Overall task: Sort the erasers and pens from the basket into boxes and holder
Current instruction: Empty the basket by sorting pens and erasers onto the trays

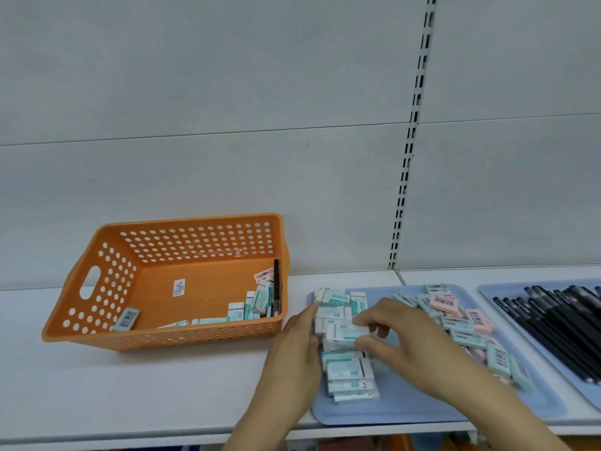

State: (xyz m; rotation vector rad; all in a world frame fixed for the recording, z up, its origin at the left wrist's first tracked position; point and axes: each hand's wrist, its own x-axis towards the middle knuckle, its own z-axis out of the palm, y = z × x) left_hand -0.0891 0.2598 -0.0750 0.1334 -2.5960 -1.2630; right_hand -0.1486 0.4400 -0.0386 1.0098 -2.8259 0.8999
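Both hands work at the blue tray (406, 415): the right hand (406, 340) pinches a white eraser (344, 333), the left hand (299, 349) presses straight fingers against the eraser row.

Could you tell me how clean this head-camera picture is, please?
Head view: wide-angle bend bows the shelf upright; flat, even light, faint shadows; print on the erasers is too soft to read; small glare on the orange basket wall.

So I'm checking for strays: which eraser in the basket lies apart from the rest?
The grey-labelled eraser in the orange basket's near-left corner. The other erasers cluster against the right wall beside a black pen.
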